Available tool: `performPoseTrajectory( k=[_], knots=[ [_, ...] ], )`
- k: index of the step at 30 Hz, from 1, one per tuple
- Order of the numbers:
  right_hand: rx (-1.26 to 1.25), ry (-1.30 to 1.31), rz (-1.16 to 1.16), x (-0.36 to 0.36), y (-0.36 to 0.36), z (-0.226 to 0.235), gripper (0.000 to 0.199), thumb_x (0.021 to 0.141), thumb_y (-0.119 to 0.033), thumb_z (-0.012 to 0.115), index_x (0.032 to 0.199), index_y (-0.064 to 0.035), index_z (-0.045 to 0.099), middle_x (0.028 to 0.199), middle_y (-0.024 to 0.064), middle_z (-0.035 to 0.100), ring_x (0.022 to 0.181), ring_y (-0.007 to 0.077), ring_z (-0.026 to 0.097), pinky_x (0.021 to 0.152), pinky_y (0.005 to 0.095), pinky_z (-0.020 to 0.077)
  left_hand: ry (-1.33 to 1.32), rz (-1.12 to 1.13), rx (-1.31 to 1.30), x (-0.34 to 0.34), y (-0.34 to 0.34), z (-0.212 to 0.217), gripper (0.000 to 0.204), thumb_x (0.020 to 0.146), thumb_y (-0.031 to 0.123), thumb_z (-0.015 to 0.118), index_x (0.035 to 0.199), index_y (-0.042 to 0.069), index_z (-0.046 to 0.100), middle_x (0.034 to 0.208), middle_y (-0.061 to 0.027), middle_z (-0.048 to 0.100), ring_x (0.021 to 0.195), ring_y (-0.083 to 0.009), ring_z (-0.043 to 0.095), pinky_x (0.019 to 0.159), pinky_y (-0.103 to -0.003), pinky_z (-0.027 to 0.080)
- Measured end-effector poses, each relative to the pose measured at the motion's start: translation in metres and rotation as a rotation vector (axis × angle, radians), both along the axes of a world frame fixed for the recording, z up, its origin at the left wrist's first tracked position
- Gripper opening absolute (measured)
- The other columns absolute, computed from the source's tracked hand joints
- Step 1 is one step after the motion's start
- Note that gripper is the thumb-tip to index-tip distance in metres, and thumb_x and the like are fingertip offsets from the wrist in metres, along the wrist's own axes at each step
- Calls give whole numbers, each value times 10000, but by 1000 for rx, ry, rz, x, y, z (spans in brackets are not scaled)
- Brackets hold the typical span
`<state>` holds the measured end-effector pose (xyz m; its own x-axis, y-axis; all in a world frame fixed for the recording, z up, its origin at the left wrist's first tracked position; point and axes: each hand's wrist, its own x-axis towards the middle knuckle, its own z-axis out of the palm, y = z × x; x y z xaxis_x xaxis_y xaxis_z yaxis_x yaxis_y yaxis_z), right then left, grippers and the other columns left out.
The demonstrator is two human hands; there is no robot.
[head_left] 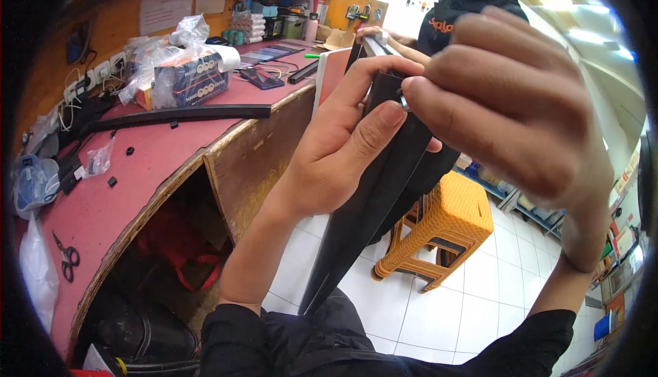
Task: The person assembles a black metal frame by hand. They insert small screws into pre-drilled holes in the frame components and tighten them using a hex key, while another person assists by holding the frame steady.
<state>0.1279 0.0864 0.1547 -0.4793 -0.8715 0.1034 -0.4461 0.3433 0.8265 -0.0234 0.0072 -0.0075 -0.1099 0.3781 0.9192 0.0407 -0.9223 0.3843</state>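
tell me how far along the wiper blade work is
Done: one long black blade already lies on the red counter, loose small black bits beside it. In hand: the left hand grips a second black strip while the right hand pinches its top end. Left: that end piece does not look seated yet.

Red-topped workbench (137, 171) runs along the left. Scissors (68, 256) lie at its near end; a long black strip (185, 113) crosses the middle, with a plastic-wrapped box (185, 79) just beyond it. Power sockets with white cables (89, 79) sit against the far-left wall. Orange plastic stool (445, 223) stands on the white tile floor (439, 308), right. A person in black (466, 7) stands at the far end.
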Motion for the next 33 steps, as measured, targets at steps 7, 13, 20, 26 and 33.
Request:
performPoseTrajectory(
  k=[7,13,20,26,33],
  knots=[
    [-463,366,-80,-1,-3,-91,151,871,14,744,1009,55,697,733,89,635,564,190,608,507,316,453,112,238,21,-2,2,4,458,1116,221,465,1493,-29,404,1443,-109,516,1237,-133,561,1077,-285,430],
    [-1157,181,-246,9,-13,-99,120,984,-56,687,1100,-27,700,716,44,670,632,115,659,587,242,476,48,100,-20,-3,-6,3,348,1123,181,488,1436,32,454,1258,-52,566,1142,-86,527,1006,-242,429],
    [-998,72,150,0,-1,-71,196,1021,-175,648,1123,-16,700,933,131,738,864,186,697,787,270,501,15,-6,-6,-1,-7,4,343,1124,204,480,1421,37,437,1240,-75,581,1085,-120,638,928,-251,540],
    [-996,24,173,-5,22,-65,178,940,-144,742,1029,10,756,946,128,720,867,191,651,764,282,498,-19,-60,-47,2,-5,4,354,1123,208,476,1427,32,425,1217,-82,596,1036,-122,674,886,-250,576],
    [-917,-4,235,-14,23,-63,176,909,-97,763,1035,26,751,943,128,718,859,192,650,755,283,500,13,-12,-53,0,-5,5,495,1110,216,477,1527,-8,333,1361,-148,581,1204,-224,645,993,-367,562]
  ],
)
